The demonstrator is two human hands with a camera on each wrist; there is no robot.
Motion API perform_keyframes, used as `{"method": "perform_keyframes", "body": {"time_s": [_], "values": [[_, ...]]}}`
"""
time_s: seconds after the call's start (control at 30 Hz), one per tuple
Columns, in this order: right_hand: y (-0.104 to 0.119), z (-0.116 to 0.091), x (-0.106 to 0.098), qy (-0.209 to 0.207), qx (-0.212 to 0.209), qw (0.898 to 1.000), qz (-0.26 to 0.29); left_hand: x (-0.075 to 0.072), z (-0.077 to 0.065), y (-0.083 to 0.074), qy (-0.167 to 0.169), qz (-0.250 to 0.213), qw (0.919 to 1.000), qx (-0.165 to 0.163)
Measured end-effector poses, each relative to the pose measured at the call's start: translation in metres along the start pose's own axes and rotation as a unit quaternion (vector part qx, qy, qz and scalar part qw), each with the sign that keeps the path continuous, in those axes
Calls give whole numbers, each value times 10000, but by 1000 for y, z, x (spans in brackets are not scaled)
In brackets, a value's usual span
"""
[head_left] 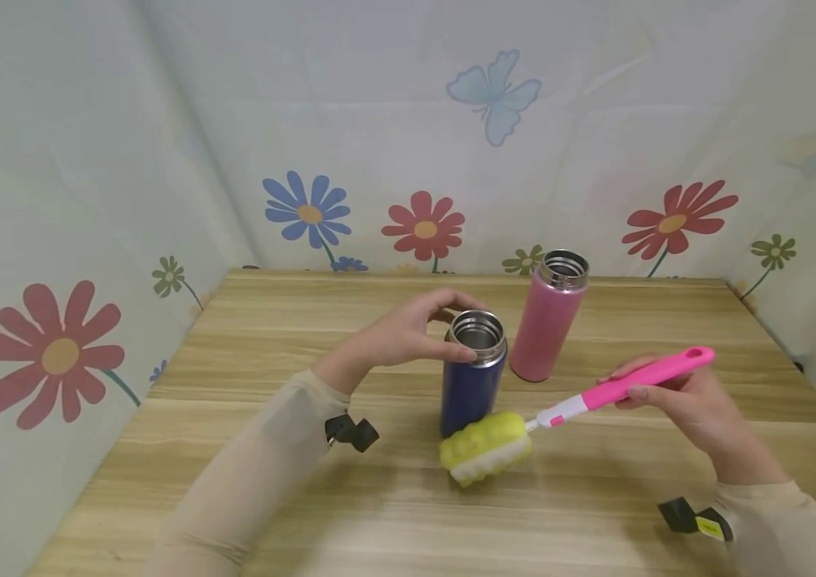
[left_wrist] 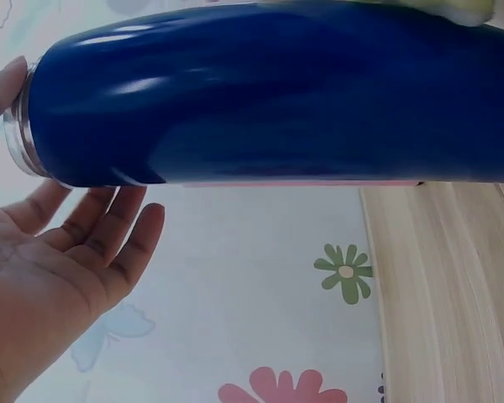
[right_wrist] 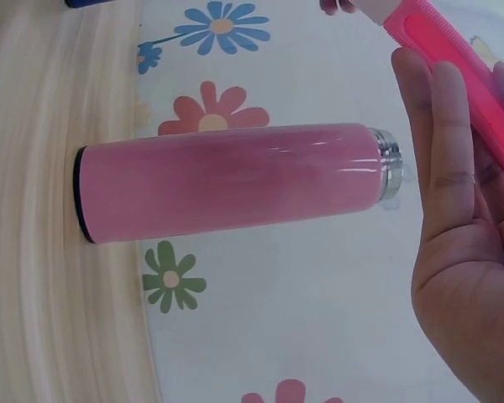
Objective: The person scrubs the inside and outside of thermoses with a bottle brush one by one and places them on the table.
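An uncapped blue thermos bottle (head_left: pixel 471 393) stands upright, its steel mouth facing up. My left hand (head_left: pixel 418 330) holds it near the neck, thumb on the steel rim and fingers round the far side; the left wrist view shows the blue bottle (left_wrist: pixel 260 96) with the fingertips partly behind it. My right hand (head_left: pixel 692 405) grips the pink handle of a bottle brush (head_left: pixel 639 381). The brush's yellow and white sponge head (head_left: pixel 487 449) points left and hangs low before the blue bottle's base; whether they touch I cannot tell. In the right wrist view the pink handle (right_wrist: pixel 466 75) lies along the fingers.
Behind and right of the blue bottle stands an uncapped pink thermos bottle (head_left: pixel 548 320), upright with a steel neck. Both bottles are on a wood-grain table (head_left: pixel 307 320). A pale cloth (head_left: pixel 379 104) printed with flowers and a butterfly hangs along the table's back and left side.
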State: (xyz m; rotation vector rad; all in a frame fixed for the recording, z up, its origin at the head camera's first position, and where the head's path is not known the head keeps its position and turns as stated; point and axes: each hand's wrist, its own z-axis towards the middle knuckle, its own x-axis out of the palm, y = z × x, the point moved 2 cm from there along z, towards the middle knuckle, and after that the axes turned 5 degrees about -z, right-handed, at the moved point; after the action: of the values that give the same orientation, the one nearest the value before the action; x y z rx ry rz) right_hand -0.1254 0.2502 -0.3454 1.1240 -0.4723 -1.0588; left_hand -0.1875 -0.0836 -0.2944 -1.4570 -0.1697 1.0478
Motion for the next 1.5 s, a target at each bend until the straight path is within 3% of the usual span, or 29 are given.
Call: {"method": "perform_keyframes", "body": {"time_s": [0.1, 0.43, 0.77, 1.13, 1.5], "values": [[4, 0, 1, -29, -97, 9999, 35, 2, -1, -2, -186, 59, 9998, -88], [9, 5, 3, 166, -921, 9911, 945, 9, -5, -7, -673, 58, 9977, -104], [21, 6, 6, 17, -1129, 9877, 1080, 17, -7, -9, -1214, 64, 9926, -45], [33, 9, 9, 132, -1658, 9707, 1736, 28, -13, -15, -1965, 347, 9755, -930], [48, 15, 17, 202, -2110, 9542, 2110, 29, -15, -19, -1967, 594, 9696, -1332]]}}
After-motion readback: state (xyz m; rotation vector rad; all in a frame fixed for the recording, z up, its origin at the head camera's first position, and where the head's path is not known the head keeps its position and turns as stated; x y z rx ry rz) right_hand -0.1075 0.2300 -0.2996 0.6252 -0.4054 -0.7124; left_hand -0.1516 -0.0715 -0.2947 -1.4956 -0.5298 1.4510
